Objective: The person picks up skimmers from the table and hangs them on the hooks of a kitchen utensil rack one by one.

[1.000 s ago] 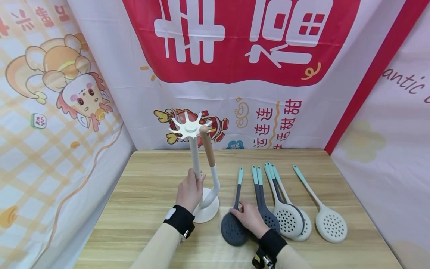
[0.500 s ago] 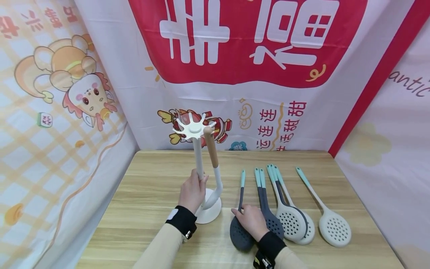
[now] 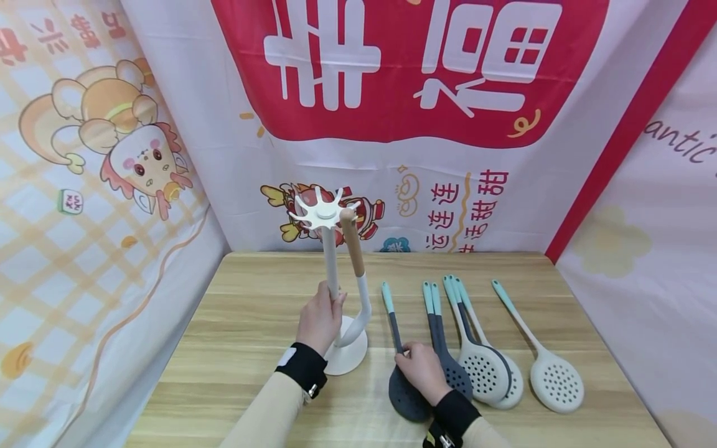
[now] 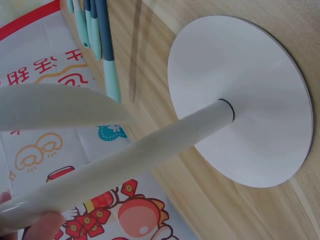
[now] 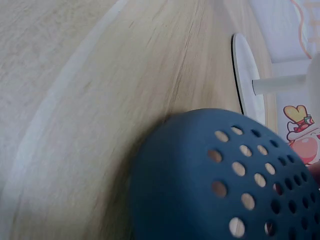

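My left hand [image 3: 320,318] grips the pole of a white utensil stand [image 3: 330,261], which has a round base [image 4: 250,60] and a spoked hook ring on top. From the ring hangs a white ladle with a wooden handle [image 3: 353,246]. With the right hand [image 3: 424,372] I hold a dark grey skimmer [image 3: 407,401] by its neck, its mint-tipped handle slanting up and left. Part of the skimmer's head lies hidden under that hand; its rounded, perforated dark face [image 5: 170,170] fills much of the right wrist view.
Right of my hand lie several mint-tipped utensils: dark ones [image 3: 456,376] side by side, overlapping light grey skimmers [image 3: 482,372], and a separate light grey skimmer [image 3: 556,381] farthest right. Printed cloth [image 3: 246,205] surrounds the wooden table [image 3: 246,292] at the back and sides.
The handle of the dark skimmer has swung to the left, while its head has shifted slightly right and nearer to me. My left hand stays on the pole.
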A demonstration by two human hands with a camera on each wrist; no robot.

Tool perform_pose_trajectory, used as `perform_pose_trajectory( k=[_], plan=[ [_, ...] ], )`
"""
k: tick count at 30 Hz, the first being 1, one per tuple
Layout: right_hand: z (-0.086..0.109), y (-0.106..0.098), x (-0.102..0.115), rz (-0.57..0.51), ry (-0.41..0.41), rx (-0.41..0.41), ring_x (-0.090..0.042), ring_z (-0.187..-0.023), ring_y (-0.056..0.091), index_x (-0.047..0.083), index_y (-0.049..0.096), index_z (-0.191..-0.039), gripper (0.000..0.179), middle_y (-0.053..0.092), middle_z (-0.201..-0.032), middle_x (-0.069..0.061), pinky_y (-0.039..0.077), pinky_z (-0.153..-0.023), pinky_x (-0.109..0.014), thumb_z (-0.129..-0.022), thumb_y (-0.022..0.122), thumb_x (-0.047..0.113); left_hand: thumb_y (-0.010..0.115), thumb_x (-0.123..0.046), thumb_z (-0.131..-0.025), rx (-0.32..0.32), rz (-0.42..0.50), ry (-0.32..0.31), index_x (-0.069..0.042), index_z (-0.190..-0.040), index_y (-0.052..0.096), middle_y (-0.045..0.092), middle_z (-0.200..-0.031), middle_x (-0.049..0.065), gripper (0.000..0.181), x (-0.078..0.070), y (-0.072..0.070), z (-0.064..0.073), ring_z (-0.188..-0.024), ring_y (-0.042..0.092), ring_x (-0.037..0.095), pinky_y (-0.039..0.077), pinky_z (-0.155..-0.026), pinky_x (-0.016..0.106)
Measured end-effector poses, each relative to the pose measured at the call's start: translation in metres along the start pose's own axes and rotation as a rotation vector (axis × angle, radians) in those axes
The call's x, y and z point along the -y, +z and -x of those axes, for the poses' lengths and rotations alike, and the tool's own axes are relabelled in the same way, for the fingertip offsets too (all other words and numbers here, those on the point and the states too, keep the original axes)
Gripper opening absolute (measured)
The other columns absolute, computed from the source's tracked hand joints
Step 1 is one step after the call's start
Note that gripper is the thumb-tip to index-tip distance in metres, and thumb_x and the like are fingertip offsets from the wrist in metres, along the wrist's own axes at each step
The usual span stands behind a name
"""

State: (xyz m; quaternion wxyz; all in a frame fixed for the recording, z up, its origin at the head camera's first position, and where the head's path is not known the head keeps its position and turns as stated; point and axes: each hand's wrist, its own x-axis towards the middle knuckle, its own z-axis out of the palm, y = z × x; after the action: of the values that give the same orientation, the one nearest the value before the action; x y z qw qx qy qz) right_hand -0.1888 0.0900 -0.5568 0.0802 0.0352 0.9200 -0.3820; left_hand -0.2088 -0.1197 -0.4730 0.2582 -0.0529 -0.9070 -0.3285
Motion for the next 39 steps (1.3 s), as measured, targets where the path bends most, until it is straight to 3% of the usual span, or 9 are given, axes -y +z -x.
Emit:
perform_pose_trajectory(
  k=[3,17,27,39],
  plan=[
    [0.002,0.001,-0.003,-0.068,-0.011,-0.028,-0.014,-0.050,0.048,-0.006,0.074,-0.110,0.034,0.055,-0.059,0.000,0.038,-0.048,-0.030,-0.086,0.061,0.014,0.061,-0.020,-0.097,-0.003,0.001,-0.001,0.000,-0.105,0.055,0.061,-0.073,0.010,0.023,0.000,0.000,0.000,-0.061,0.062,0.026,0.054,-0.053,0.045],
    [0.012,-0.009,0.002,-0.258,-0.003,-0.112,-0.016,-0.065,0.053,-0.009,0.067,-0.119,0.039,0.063,-0.076,-0.003,0.045,-0.061,-0.033,-0.089,0.063,0.016,0.062,-0.020,-0.096,-0.059,-0.002,0.049,0.000,-0.104,0.055,0.063,-0.073,0.012,0.023,0.003,0.003,0.003,-0.060,0.064,0.031,0.052,-0.051,0.048],
    [0.030,-0.036,0.026,-0.446,-0.084,-0.178,-0.018,-0.075,0.055,-0.005,0.066,-0.122,0.038,0.069,-0.086,-0.006,0.045,-0.070,-0.035,-0.093,0.064,0.019,0.064,-0.019,-0.095,-0.050,0.013,0.033,0.000,-0.103,0.056,0.061,-0.071,0.011,0.022,0.001,0.002,0.002,-0.058,0.061,0.028,0.051,-0.050,0.046],
    [0.061,-0.067,0.066,-0.656,-0.158,-0.174,-0.019,-0.086,0.057,-0.006,0.063,-0.122,0.037,0.071,-0.098,-0.013,0.047,-0.078,-0.030,-0.093,0.066,0.016,0.064,-0.021,-0.095,-0.049,0.009,0.016,-0.001,-0.103,0.057,0.060,-0.070,0.009,0.023,-0.001,0.001,0.002,-0.058,0.063,0.029,0.052,-0.050,0.048]
  ],
)
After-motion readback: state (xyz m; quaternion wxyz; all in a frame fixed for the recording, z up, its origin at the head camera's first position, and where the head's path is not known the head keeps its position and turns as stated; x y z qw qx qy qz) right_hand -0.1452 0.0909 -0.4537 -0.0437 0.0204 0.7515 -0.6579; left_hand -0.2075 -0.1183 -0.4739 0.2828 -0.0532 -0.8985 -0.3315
